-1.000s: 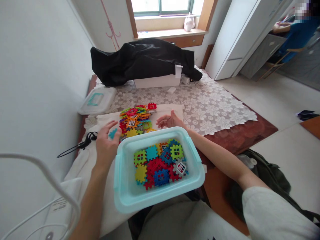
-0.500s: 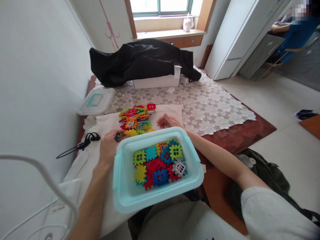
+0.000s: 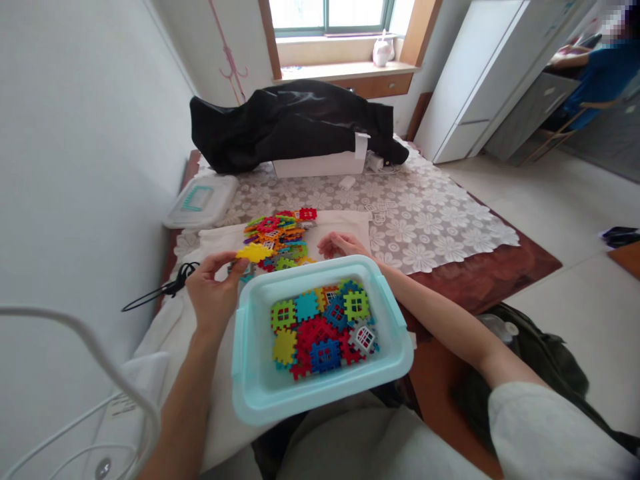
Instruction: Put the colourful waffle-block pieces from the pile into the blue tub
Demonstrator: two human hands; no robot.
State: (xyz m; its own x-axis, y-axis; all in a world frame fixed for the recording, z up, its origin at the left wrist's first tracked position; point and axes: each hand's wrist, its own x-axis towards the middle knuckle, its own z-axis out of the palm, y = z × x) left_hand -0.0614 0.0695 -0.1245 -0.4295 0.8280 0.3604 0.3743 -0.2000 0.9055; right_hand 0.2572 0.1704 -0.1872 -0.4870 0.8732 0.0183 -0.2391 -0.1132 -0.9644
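Between the thumb and fingers of my left hand (image 3: 216, 283) is a yellow toothed building piece (image 3: 255, 252), raised at the left side of the pile. The pile of colourful interlocking building pieces (image 3: 280, 235) lies on a white cloth behind the tub. My right hand (image 3: 343, 245) rests just right of the pile, its fingers loosely curled and apart, with nothing seen in them. In front of both hands stands a light blue plastic tub (image 3: 255, 393). Red, blue, green, yellow and grey pieces (image 3: 320, 333) lie inside it, some with window frames.
A clear lid (image 3: 203, 203) lies at the table's left edge, near a black cord (image 3: 175, 283). Several white window frames (image 3: 380, 210) lie on the lace tablecloth (image 3: 425, 227). Black fabric (image 3: 295, 123) covers something at the back. A person in blue (image 3: 607, 77) sits far right.
My left hand has lifted the yellow piece from the pile's near left edge and drawn slightly left. My right hand stays almost still, and the whole view has shifted a little.
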